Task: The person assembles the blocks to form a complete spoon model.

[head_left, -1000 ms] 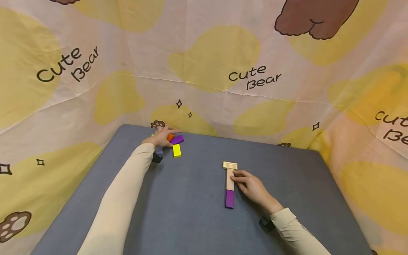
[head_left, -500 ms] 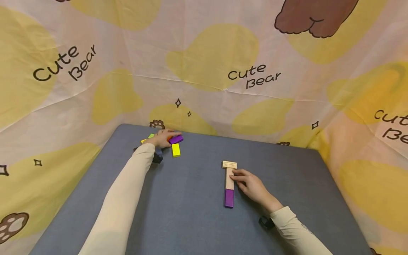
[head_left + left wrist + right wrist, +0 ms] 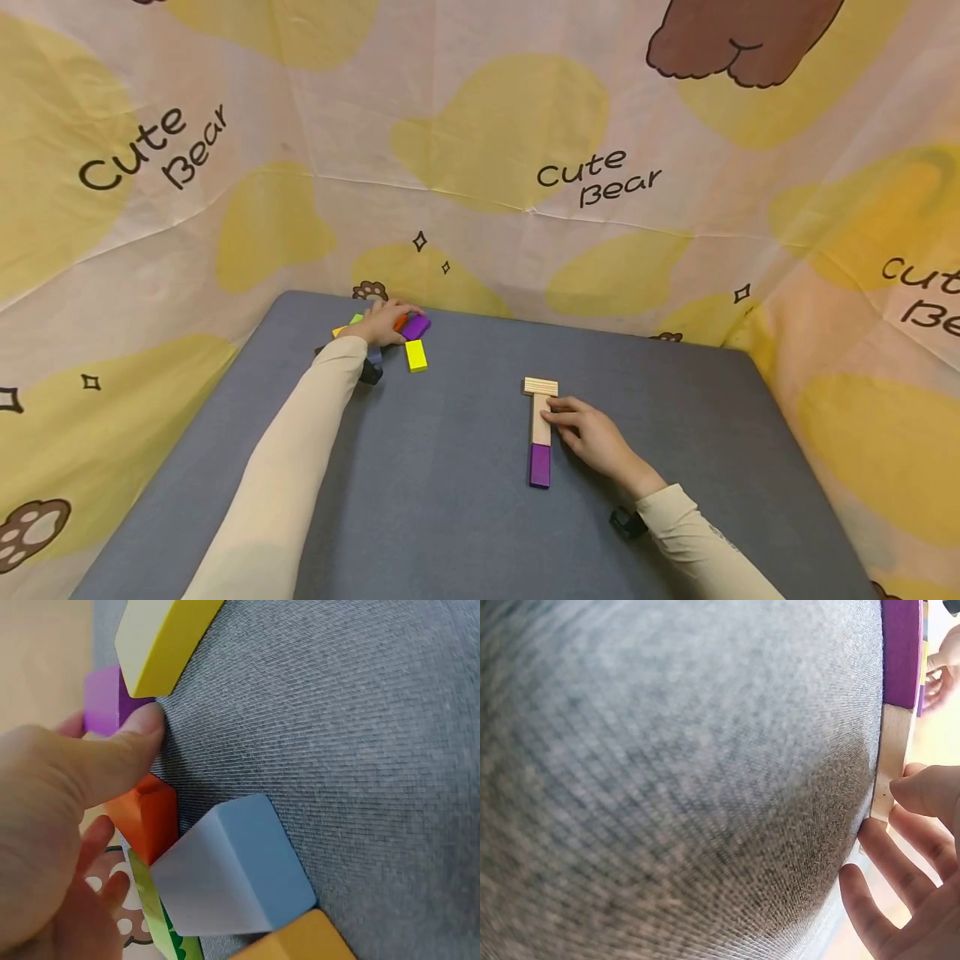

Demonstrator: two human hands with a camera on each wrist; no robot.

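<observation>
My left hand (image 3: 384, 323) is at the far left of the table, its thumb and a finger pinching a purple block (image 3: 416, 327) by its sides. In the left wrist view the thumb lies against that purple block (image 3: 103, 701). Close by are an orange block (image 3: 154, 814), a yellow block (image 3: 416, 356), a blue block (image 3: 240, 870) and a green block (image 3: 154, 900). My right hand (image 3: 596, 437) touches a plain wooden block (image 3: 541, 421) with relaxed fingertips. This block lies between a second purple block (image 3: 539, 467) and a crosswise wooden block (image 3: 540, 387).
A grey cloth-covered table (image 3: 450, 483) carries all the blocks. Behind it and at both sides hangs a printed curtain (image 3: 480, 167). An orange-yellow block (image 3: 304, 941) lies beside the blue one in the left wrist view.
The purple block at my left hand has turned slightly, and the left finger now closes over its far side. The right hand and its row of blocks stay put.
</observation>
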